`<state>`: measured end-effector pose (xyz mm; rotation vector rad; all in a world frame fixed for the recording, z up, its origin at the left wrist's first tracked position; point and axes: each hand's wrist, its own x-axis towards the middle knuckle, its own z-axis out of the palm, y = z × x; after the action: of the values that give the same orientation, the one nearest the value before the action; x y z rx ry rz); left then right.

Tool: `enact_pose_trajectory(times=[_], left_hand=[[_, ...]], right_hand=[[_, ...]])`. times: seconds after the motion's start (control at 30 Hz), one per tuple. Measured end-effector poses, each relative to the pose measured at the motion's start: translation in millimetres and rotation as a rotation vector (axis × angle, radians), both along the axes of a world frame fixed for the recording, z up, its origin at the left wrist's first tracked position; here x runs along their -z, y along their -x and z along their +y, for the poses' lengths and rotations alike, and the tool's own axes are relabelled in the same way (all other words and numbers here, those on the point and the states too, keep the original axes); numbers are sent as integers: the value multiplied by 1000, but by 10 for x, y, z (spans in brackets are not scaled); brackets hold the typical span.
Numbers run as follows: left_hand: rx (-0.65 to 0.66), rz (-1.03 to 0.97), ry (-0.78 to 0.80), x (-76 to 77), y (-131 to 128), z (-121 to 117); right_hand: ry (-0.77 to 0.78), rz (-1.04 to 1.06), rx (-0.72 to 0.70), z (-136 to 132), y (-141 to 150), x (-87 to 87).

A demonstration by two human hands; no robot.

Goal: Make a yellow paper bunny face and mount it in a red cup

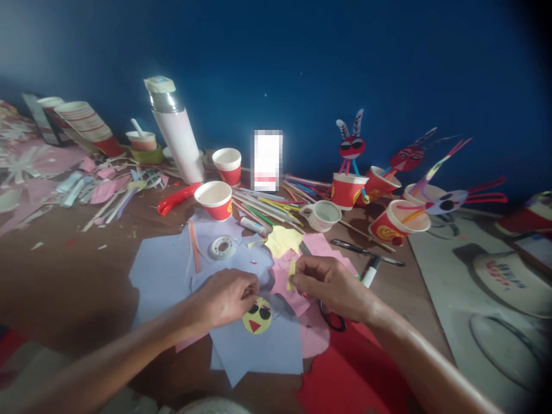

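Note:
My right hand (321,284) pinches a small strip of yellow paper (291,275) between thumb and fingers, above pink paper scraps (282,282). My left hand (228,293) is closed, its fingertips pressed together; whatever they hold, if anything, is hidden. Just below the left fingertips lies a round yellow paper face (257,322) with black eyes and a red triangular mouth. It rests on pale blue paper (259,356). A cut piece of yellow paper (282,241) sits beyond both hands. Dark-handled scissors (333,319) lie partly under my right hand.
Behind the paper stand a paper cup (215,201), a white flask (179,138), a white mug (325,215) and several coloured sticks (267,207). A tape roll (223,247) lies left of centre. Cups with paper figures (350,187) stand right, near the blue wall. Red paper (357,368) lies in front.

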<state>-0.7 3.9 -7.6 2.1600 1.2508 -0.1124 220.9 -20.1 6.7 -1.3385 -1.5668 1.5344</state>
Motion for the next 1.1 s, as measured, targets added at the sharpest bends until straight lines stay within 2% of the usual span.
enact_pose_trajectory(times=[0.2, 0.27, 0.4, 0.53, 0.63, 0.77, 0.9, 1.0, 1.1], left_hand=[[-25, -169, 183, -132, 17, 24], [-49, -232, 184, -133, -41, 78], [-99, -227, 66, 10, -185, 228], [-134, -218, 30, 184, -249, 307], [-139, -239, 26, 229, -241, 308], [-134, -296, 37, 186, -191, 311], [-145, -346, 53, 71, -121, 282], [-165, -396, 150, -11, -100, 192], [-239, -517, 399, -33, -136, 83]], right_hand=[[14, 13, 38, 16, -13, -18], [27, 38, 77, 24, -29, -23], [-25, 25, 128, 43, -70, -24], [-71, 14, 132, 60, -95, -8], [-42, 28, 127, 70, -89, 19], [29, 28, 130, 71, -48, 55], [64, -2, 124, 57, 20, 72], [59, 8, 129, 42, 67, 95], [50, 16, 142, 20, 105, 134]])
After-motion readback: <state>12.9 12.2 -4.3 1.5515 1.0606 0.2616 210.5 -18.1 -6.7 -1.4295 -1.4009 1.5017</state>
